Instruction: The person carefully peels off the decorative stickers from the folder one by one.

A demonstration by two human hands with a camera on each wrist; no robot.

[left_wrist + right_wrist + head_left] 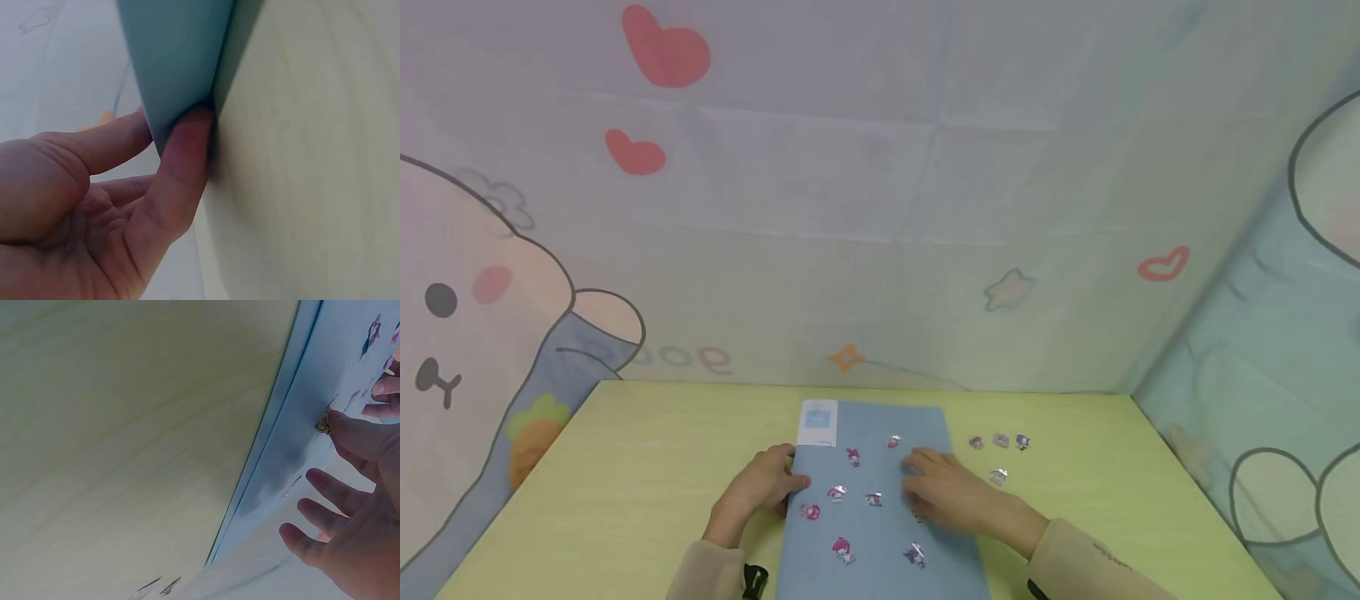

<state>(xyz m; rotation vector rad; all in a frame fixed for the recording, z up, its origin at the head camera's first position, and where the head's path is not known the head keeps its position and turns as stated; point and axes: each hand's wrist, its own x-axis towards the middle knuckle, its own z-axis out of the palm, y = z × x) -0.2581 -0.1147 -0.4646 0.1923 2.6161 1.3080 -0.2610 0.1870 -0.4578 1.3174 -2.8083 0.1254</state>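
A blue folder (pixel 872 467) with several cartoon stickers lies on the table. My left hand (pixel 762 482) grips its left edge, the thumb on top and, in the left wrist view, a finger of the hand (pixel 156 187) beneath the blue cover (pixel 181 56). Over the folder's right part is my right hand (pixel 951 493). The right wrist view has that hand (pixel 356 481) pinching a small sticker (pixel 323 422) at the folder's surface (pixel 281 450), its other fingers spread. Part of this sticker is hidden by the thumb.
Right of the folder, several loose stickers (pixel 1001 439) lie on the yellow table (pixel 1075 467). A white label (pixel 817 423) is at the folder's top left corner. A printed cloth (pixel 865 208) hangs behind the table and at its sides.
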